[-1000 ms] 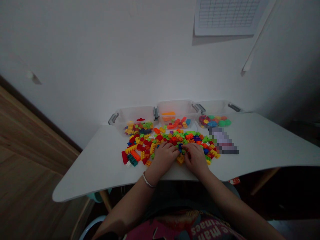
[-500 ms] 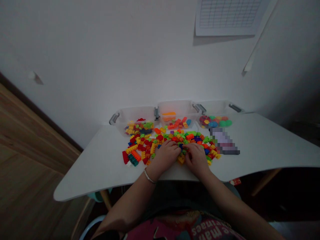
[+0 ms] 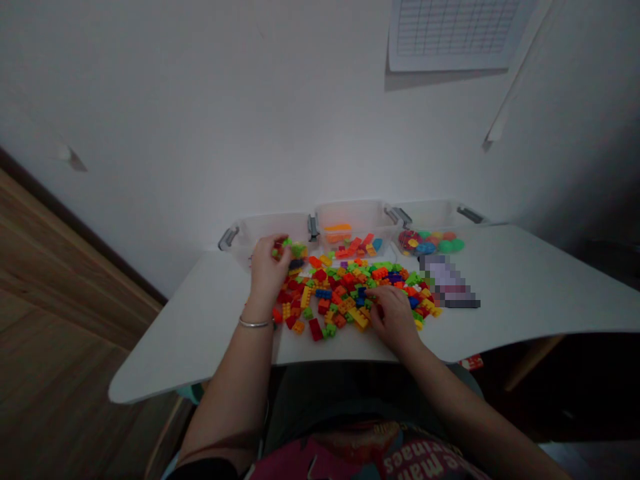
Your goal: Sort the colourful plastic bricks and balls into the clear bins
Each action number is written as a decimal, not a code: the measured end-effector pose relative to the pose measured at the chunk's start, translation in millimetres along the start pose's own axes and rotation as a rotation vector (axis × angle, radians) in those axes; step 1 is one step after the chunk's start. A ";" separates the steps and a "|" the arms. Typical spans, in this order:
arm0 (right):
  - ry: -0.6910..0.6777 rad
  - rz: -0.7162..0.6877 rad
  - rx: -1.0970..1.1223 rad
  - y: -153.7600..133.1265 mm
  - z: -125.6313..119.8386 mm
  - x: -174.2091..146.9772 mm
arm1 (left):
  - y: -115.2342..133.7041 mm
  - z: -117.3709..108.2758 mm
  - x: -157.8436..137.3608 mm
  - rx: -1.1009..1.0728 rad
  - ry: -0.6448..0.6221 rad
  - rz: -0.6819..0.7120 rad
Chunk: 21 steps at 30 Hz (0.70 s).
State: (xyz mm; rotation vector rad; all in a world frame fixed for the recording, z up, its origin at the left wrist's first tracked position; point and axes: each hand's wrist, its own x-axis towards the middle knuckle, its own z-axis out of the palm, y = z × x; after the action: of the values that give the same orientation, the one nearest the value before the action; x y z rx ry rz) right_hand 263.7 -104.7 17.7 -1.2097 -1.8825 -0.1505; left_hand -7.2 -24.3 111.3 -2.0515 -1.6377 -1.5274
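Observation:
My left hand (image 3: pixel 270 265), with a silver bangle at the wrist, is at the left clear plastic bin (image 3: pixel 244 230). Its fingers are curled; green shows between thumb and fingertips, but whether that is a held brick or bricks in the bin behind is unclear. My right hand (image 3: pixel 396 315) rests at the front right of the pile of colourful toy bricks (image 3: pixel 345 305). The index fingertip touches a dark blue brick (image 3: pixel 361 295), while the thumb sits apart, lower down. A blue brick (image 3: pixel 323 293) and a red brick (image 3: pixel 315 329) lie between the two hands.
A middle bin (image 3: pixel 357 213) holds orange, red and blue pieces. To its right, another bin (image 3: pixel 433 212) contains rounded coloured pieces. A pixelated phone-like object (image 3: pixel 449 283) lies right of the pile on the white table (image 3: pixel 520 280). The wall stands directly behind the bins.
My left hand has moved from the middle of the pile, left and away from me, to the left bin. Bricks it covered now show. My right hand has stayed nearly still.

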 end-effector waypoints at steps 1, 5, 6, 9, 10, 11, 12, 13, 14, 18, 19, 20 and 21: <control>-0.006 -0.001 0.004 0.8 -0.4 0.4 | -7.0 -1.6 7.2 0.035 0.014 -0.011; -0.013 -0.001 0.013 3.8 -0.4 1.7 | -26.9 1.0 28.0 0.250 -0.086 -0.027; -0.009 0.001 0.015 4.2 -0.1 1.8 | -29.5 3.1 30.6 0.305 -0.141 -0.045; -0.005 -0.002 0.022 4.2 0.8 1.4 | -32.5 10.4 31.9 0.438 -0.255 -0.088; -0.008 -0.005 0.023 4.0 1.0 1.2 | -32.4 12.8 30.5 0.475 -0.261 -0.086; -0.011 -0.006 0.023 3.6 1.2 1.0 | -32.0 15.1 28.5 0.511 -0.258 -0.073; -0.012 -0.007 0.022 3.3 1.3 0.8 | -31.5 17.1 26.1 0.547 -0.250 -0.055; -0.011 -0.005 0.020 2.9 1.4 0.7 | -31.0 18.9 23.5 0.582 -0.241 -0.037; -0.010 -0.005 0.018 2.6 1.5 0.6 | -30.4 20.5 21.0 0.614 -0.231 -0.023; -0.010 -0.007 0.014 2.4 2.1 0.4 | -28.2 23.8 14.2 0.673 -0.191 0.003; -0.009 -0.007 0.013 2.5 2.3 0.5 | -27.7 24.0 13.4 0.672 -0.187 0.007; -0.008 -0.005 0.012 2.7 2.4 0.5 | -27.2 24.1 12.7 0.665 -0.181 0.011; -0.008 -0.003 0.011 2.9 2.5 0.5 | -26.9 24.1 12.2 0.649 -0.173 0.017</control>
State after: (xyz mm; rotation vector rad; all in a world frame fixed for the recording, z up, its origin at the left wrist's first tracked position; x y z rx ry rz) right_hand 264.4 -101.6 15.6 -1.2012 -1.8901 -0.1368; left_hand -14.2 9.9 95.9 -1.8431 -1.8426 -0.6770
